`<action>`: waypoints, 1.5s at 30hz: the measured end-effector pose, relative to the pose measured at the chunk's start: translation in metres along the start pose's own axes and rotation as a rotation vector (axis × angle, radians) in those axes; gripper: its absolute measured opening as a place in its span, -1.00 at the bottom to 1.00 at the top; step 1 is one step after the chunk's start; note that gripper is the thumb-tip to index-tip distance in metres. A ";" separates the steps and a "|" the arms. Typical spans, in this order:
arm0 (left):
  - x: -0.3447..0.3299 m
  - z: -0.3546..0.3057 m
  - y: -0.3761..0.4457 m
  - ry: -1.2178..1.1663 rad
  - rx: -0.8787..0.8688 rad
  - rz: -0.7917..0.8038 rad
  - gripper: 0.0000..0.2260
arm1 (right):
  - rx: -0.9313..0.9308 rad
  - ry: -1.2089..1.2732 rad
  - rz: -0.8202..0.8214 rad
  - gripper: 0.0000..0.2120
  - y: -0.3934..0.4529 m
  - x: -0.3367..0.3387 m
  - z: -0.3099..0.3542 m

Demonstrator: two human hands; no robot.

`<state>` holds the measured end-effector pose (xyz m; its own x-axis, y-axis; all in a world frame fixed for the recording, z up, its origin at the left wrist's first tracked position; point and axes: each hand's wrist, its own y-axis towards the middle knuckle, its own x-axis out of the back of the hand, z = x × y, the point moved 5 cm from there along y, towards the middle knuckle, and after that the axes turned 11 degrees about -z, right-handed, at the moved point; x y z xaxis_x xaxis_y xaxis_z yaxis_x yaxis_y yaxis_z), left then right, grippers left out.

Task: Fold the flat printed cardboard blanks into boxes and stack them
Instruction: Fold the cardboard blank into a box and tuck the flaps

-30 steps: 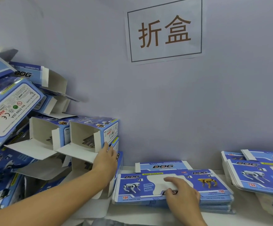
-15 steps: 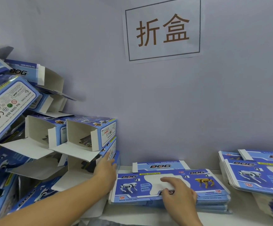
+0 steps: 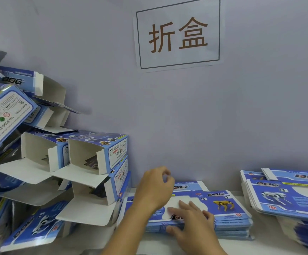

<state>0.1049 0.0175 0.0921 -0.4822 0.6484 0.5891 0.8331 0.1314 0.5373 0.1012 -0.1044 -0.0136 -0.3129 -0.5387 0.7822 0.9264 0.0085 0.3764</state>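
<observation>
Head view, from left to right: a heap of folded boxes (image 3: 44, 162) fills the left side, blue printed cartons lying at mixed angles with their white flaps open toward the camera. At the right edge of that heap three boxes sit one on another, and the top stacked box (image 3: 101, 151) stands level with its open end facing forward. Just right of the heap, near the middle of the white table (image 3: 241, 245), lies the centre pile of flat blanks (image 3: 226, 214), printed with a yellow dog and the word DOG. The left hand (image 3: 155, 190) hangs over the left end of this pile, its fingers loosely curled with thumb and forefinger close together; whether they pinch anything cannot be told. The right hand (image 3: 191, 223) lies on the near edge of the pile with its fingers straight and spread on the top blank and its thumb down against the front of the stack, so the two hands are close together over the same pile. Above them a paper sign (image 3: 178, 34) with two brown characters is fixed to the grey wall (image 3: 223, 116). Farther right, well apart from the hands, a second pile of flat blanks (image 3: 285, 196) reaches the frame edge.
</observation>
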 end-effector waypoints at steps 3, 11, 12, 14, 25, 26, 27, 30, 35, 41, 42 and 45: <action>-0.003 0.011 -0.018 -0.254 0.122 -0.186 -0.82 | 0.029 -0.039 0.008 -0.53 0.001 0.007 0.004; 0.006 0.046 -0.028 -0.253 0.101 -0.169 -0.76 | 0.040 -0.031 0.033 -0.61 0.005 0.028 0.003; 0.012 0.044 -0.026 -0.271 0.086 -0.208 -0.75 | 0.043 -0.012 0.020 -0.63 0.006 0.033 0.003; 0.025 0.038 -0.024 -0.295 0.032 -0.301 -0.75 | 0.044 0.036 -0.014 -0.68 0.008 0.042 0.000; 0.067 0.016 -0.024 -0.502 -0.117 -0.541 -0.77 | 0.107 0.127 -0.375 -0.86 0.013 0.066 0.003; 0.068 0.017 -0.025 -0.509 -0.112 -0.556 -0.77 | 0.109 0.163 -0.413 -0.88 0.012 0.069 0.003; 0.070 0.018 -0.025 -0.518 -0.105 -0.586 -0.77 | 0.108 0.205 -0.447 -0.89 0.013 0.073 0.003; 0.077 0.020 -0.028 -0.551 -0.064 -0.722 -0.76 | 0.110 0.284 -0.488 -0.88 0.015 0.082 0.001; 0.079 0.015 -0.030 -0.551 -0.039 -0.800 -0.81 | 0.154 0.371 -0.562 -0.84 0.019 0.105 0.005; 0.065 0.013 -0.023 -0.646 0.087 -0.552 -0.74 | 0.187 0.687 -0.774 -0.86 0.013 0.144 0.021; 0.063 0.013 -0.022 -0.680 0.112 -0.480 -0.69 | 0.188 0.751 -0.798 -0.86 0.012 0.150 0.024; 0.058 0.003 -0.022 -0.801 0.123 -0.258 -0.53 | 0.159 0.922 -0.804 -0.87 0.010 0.160 0.031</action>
<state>0.0599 0.0545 0.1129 -0.3624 0.9160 -0.1724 0.7693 0.3983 0.4994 0.0534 -0.1649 0.1308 -0.4571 -0.8306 -0.3181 0.4828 -0.5321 0.6955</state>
